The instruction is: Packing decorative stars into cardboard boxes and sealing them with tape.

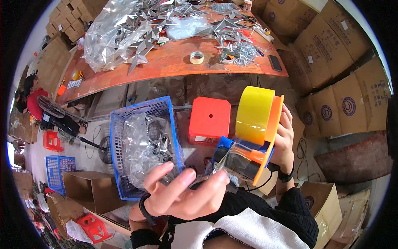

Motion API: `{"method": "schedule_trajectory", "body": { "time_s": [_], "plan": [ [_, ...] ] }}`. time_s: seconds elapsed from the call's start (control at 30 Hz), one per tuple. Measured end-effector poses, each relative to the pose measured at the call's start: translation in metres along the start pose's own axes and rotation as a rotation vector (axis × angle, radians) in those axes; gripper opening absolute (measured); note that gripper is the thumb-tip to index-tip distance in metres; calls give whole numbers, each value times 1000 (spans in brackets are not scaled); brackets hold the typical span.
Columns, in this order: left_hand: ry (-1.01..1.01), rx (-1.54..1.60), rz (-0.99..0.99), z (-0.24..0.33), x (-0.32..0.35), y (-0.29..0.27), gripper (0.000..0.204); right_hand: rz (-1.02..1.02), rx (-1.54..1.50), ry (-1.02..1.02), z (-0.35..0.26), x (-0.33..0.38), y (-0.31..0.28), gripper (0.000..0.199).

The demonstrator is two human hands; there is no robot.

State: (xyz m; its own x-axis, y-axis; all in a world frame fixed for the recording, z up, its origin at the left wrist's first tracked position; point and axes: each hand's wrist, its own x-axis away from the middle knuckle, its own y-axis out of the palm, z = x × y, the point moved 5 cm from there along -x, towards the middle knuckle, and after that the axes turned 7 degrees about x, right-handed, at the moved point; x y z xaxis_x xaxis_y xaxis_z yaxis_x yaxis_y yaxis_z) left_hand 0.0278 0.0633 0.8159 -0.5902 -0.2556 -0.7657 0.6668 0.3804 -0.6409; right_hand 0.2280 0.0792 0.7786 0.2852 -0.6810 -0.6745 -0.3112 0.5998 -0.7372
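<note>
In front of my chest my right hand (284, 139) grips an orange and blue tape dispenser (269, 139) from its right side. A wide yellow roll of tape (255, 114) sits on it, and a clear strip of tape (226, 159) hangs off its lower left. My left hand (188, 193) is raised, fingers apart, with one fingertip beside the loose end of that strip; whether it touches is hard to tell. To its left a blue plastic crate (178, 141) holds clear plastic bags (139, 149) with silvery pieces inside.
A red stool (210, 118) stands beyond my hands. On the wooden table (166, 62) lie silver stars (143, 50), a tape roll (197, 57) and a phone (275, 63). Cardboard boxes (327, 50) are stacked at right; an open carton (93, 191) and pedestal fan (54, 108) stand left.
</note>
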Motion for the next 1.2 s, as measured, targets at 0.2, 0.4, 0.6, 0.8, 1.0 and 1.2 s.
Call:
{"method": "schedule_trajectory", "body": {
  "time_s": [0.2,0.4,0.6,0.8,1.0,1.2],
  "plan": [
    [66,-6,-109,4,0,1,4,-5,4,16,-1,2,1,29],
    [68,-41,-77,-2,0,-3,7,14,-17,31,-3,6,-1,30],
    [122,-59,-68,3,0,-4,16,13,-23,26,-4,5,0,30],
    [116,-53,-36,3,3,-3,15,-1,-28,21,-2,7,4,30],
    [114,-92,-57,4,4,-2,12,-4,15,16,-1,-1,8,27],
    [105,-108,-54,5,6,1,10,8,66,15,1,-4,7,26]
  ]
}}
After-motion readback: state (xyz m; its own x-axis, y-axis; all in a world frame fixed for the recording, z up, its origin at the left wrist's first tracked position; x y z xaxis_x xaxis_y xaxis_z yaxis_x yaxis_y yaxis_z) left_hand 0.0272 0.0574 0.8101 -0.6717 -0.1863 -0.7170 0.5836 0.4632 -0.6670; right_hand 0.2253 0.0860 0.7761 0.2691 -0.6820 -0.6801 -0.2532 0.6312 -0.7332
